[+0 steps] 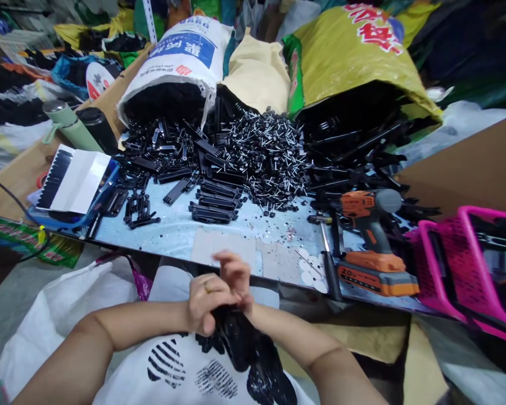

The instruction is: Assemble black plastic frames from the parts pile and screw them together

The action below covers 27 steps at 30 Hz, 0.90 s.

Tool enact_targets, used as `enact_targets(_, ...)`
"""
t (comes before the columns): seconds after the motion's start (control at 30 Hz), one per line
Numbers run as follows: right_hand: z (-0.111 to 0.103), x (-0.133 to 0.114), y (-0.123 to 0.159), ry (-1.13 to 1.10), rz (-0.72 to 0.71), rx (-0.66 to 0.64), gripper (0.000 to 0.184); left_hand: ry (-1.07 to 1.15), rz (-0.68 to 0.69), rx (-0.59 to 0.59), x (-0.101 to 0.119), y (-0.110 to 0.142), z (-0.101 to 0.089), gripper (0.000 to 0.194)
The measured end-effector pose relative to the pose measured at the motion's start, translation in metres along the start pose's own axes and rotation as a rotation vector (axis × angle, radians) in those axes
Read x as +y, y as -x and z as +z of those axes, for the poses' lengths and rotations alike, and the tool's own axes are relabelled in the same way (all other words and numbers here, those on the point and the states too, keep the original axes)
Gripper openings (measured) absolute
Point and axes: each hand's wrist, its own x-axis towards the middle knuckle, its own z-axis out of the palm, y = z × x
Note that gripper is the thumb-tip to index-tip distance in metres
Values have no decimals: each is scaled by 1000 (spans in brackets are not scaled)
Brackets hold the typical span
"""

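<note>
My left hand (pixel 208 298), with a ring on one finger, is held in front of my chest, just off the table's near edge. Its fingers are curled in against my right hand (pixel 236 281), and whatever may be between them is hidden. The right hand is raised and slightly blurred, its upper fingers bent loosely and apart. Directly below both hands, a glossy black mass (pixel 240 343) lies over my white shirt; I cannot make out what it is. Nearest on the table is a grey cardboard piece (pixel 223 246).
Behind it lie stacked black plastic parts (pixel 215 203) and a heap of black-headed screws (pixel 270 157). Sacks spill black parts at the back. To the right are a hammer (pixel 329 264), an orange cordless drill (pixel 371 242) and a pink basket (pixel 468 264); a blue tray (pixel 63 219) stands left.
</note>
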Motion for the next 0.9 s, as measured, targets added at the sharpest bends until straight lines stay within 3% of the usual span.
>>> enact_targets(0.1,-6,32,-23,136,-25,-2,49,-254,169,-76,-27,5,-1,63)
enact_targets(0.2,-38,74,-72,487,6,-96,53,-598,240,-187,-73,8,-7,67)
enact_targets(0.3,-69,116,-123,766,258,-87,68,-864,48,-422,-120,1,-10,64)
enact_targets(0.4,-76,145,-151,897,430,-312,77,-993,-145,-594,-151,-11,-10,64)
enact_targets(0.47,-70,155,-162,987,362,-403,73,-1021,-206,-665,-163,-17,-7,64)
enact_targets(0.53,-65,158,-175,1096,215,-373,64,-1026,-238,-707,-167,-21,-5,62)
enact_targets(0.6,-67,159,-197,1230,113,-331,54,-1017,-251,-712,-164,-24,-4,65)
enact_targets(0.7,-78,163,-235,1387,128,-473,37,-982,-249,-649,-159,-38,-13,65)
enact_targets(0.8,-92,168,-264,1393,138,-654,25,-977,-343,-464,-173,-70,-46,52)
enact_targets(0.9,-102,170,-281,1157,166,-610,21,-1036,-537,-290,-213,-107,-94,38)
